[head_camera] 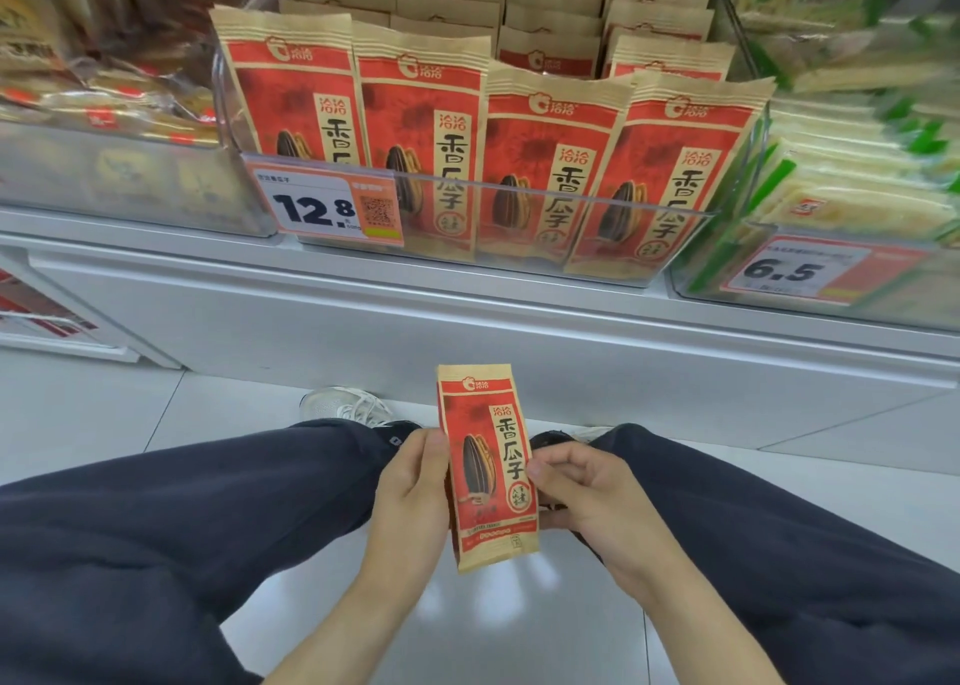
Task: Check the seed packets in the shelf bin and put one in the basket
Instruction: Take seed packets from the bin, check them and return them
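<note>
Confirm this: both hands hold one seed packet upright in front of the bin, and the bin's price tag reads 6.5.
Wrong on the price. In the head view, the bin's price tag reads 12.8; 6.5 belongs to the neighbouring bin. The left hand and right hand do hold one seed packet upright.

grey shelf ledge [467, 289] carries a clear bin [519, 247] of upright red seed packets [540, 175] with a 12.8 price tag [324, 206], a blurred bin of brown packs [104, 175] left of it, a bin of green-and-cream packs [852, 201] tagged 6.5 [795, 271] right; pale tiled floor [519, 627] below.
</note>
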Demonstrator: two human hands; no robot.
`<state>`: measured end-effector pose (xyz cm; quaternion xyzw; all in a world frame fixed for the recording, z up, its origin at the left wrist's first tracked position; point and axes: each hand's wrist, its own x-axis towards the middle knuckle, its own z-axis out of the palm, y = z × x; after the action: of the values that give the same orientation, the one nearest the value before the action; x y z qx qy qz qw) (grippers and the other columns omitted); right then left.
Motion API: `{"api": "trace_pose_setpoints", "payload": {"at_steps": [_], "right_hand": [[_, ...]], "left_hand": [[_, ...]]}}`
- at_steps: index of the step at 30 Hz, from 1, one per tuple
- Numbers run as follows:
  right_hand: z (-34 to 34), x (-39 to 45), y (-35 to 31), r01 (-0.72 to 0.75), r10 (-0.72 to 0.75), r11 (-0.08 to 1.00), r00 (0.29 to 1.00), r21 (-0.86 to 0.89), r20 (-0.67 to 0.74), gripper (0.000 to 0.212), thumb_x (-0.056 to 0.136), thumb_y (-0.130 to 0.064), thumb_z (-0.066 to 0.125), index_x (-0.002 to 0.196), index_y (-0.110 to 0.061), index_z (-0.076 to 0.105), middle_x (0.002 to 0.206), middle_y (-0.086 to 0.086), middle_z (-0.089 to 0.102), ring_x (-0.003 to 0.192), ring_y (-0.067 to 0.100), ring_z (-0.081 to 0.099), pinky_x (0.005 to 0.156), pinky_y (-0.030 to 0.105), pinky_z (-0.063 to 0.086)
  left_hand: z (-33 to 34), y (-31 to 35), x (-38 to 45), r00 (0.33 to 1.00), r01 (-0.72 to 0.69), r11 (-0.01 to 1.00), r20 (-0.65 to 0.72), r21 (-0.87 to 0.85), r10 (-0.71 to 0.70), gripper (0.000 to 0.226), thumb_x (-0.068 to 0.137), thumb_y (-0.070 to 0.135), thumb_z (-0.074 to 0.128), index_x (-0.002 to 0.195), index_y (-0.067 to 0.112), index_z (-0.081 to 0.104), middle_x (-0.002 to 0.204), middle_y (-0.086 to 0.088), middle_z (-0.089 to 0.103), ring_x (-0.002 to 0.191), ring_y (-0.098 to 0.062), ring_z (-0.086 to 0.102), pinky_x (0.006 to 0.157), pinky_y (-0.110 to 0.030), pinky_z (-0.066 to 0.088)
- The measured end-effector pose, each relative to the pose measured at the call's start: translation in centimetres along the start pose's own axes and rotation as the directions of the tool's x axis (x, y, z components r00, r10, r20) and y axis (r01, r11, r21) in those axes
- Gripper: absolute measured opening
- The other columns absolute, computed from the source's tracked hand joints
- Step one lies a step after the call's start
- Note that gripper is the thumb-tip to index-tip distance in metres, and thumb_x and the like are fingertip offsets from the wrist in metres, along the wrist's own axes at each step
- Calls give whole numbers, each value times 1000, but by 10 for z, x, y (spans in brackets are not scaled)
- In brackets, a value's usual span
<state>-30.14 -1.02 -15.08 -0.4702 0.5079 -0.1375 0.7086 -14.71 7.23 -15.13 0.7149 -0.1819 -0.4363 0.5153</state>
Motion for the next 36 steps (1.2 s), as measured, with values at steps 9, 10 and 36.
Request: {"api": "trace_pose_setpoints", "payload": {"at_steps": [9,10,36], "right_hand": [[6,1,6,62,-66,995,997,-84,-47,46,92,-56,55,119,-21,69,102,7,76,92,22,75,82,38,63],[7,1,7,67,-72,993,996,-97,-45,51,89,-60,56,126,-26,63,106,6,75,94,21,75,82,39,63],[22,-5,14,143,-275,798,951,-585,-143,53,91,-72,32,92,-26,60,72,-10,71,66,1,66,59,17,48]], "left_hand": [[0,2,-5,974,-50,998,223,48,38,30,94,46,54,105,20,63,99,4,73,91,-16,73,66,-34,62],[0,2,-5,969,-70,995,242,65,52,34,89,50,55,105,21,63,100,5,73,94,-17,73,67,-35,63],[1,-11,-5,935,-316,854,290,413,206,23,99,39,44,85,25,55,74,4,70,67,-21,68,68,-46,57]]}}
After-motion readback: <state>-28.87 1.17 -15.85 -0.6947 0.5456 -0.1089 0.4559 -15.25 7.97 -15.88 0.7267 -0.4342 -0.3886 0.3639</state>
